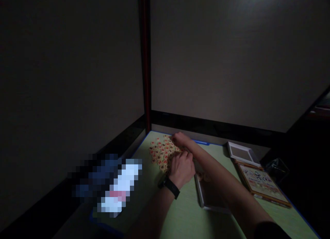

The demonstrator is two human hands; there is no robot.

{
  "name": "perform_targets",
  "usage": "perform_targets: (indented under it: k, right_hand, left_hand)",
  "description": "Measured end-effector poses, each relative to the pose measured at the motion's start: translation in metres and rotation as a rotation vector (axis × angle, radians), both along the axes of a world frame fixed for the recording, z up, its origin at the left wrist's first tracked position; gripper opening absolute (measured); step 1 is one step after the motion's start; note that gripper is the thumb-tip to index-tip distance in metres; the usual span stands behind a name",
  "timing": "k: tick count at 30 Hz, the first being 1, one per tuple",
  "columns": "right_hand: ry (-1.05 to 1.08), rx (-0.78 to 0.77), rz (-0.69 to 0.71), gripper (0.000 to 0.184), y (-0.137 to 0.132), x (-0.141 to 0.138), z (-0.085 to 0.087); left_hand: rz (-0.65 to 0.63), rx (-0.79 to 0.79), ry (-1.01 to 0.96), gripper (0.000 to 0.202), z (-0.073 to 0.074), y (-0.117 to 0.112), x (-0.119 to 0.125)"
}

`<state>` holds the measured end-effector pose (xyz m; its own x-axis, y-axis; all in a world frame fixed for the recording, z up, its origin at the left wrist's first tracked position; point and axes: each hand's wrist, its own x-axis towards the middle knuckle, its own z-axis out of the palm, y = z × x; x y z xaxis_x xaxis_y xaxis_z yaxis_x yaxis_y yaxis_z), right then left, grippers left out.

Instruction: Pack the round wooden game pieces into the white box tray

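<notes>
Taking the left hand (183, 168) as the dial's centre, the main spread of round pieces (162, 152) lies toward 10 o'clock on the pale green worktop (184, 215). The pieces are light-coloured, marked in red and dark characters, and lie close together, with a few set slightly apart at the far side. The left hand is lowered at the near right side of the spread, back upward and fingers curled down; a black wristband (172, 188) circles its wrist. The right hand (179, 139) is at 12 o'clock, bent inward over the far side of the pieces. The fingertips of both hands are hidden, so one cannot tell whether either grip is spread, pressed together or pinching a piece.

At about 4 o'clock is a shallow tray (200, 194) with a light rim, partly covered by the right forearm; a few more pieces show dimly at its far end. Toward 2 to 3 o'clock rests a white-rimmed box (230, 150), and just beside it, past 3 o'clock, a flat printed box (263, 182) with dark writing on its face. Between 8 and 9 o'clock is a bright, pixelated object (123, 184). A reddish corner post (147, 77) stands at 11 o'clock, between two dim walls.
</notes>
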<state>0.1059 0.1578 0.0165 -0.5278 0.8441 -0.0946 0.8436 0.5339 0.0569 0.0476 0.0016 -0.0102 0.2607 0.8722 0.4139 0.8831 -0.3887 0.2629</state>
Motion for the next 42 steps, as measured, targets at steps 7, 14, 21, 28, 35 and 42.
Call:
perform_targets:
  k: [7,14,21,28,35,42]
  right_hand:
    - [0.049,0.060,-0.024,0.042,-0.011,0.007,0.006]
    - [0.030,0.025,0.030,0.030,-0.022,0.041,0.009]
    - [-0.008,-0.031,0.124,0.024,-0.026,0.045,0.006]
    - [-0.020,-0.011,0.069,0.022,-0.026,0.040,0.002]
    - [0.065,0.058,0.037,0.023,-0.035,0.046,0.005]
    - [0.251,0.136,0.048,0.030,-0.079,0.075,0.026]
  left_hand:
    - [-0.030,-0.045,0.006,0.027,0.001,-0.001,0.000]
    - [-0.055,-0.094,0.037,0.026,0.007,-0.001,0.001]
    - [-0.050,-0.092,0.042,0.027,0.007,-0.002,0.000]
    - [-0.049,-0.087,0.041,0.025,0.007,-0.001,0.000]
    - [0.019,-0.116,-0.169,0.024,0.007,0.004,-0.001]
    - [0.084,-0.240,-0.843,0.024,0.004,0.023,0.004]
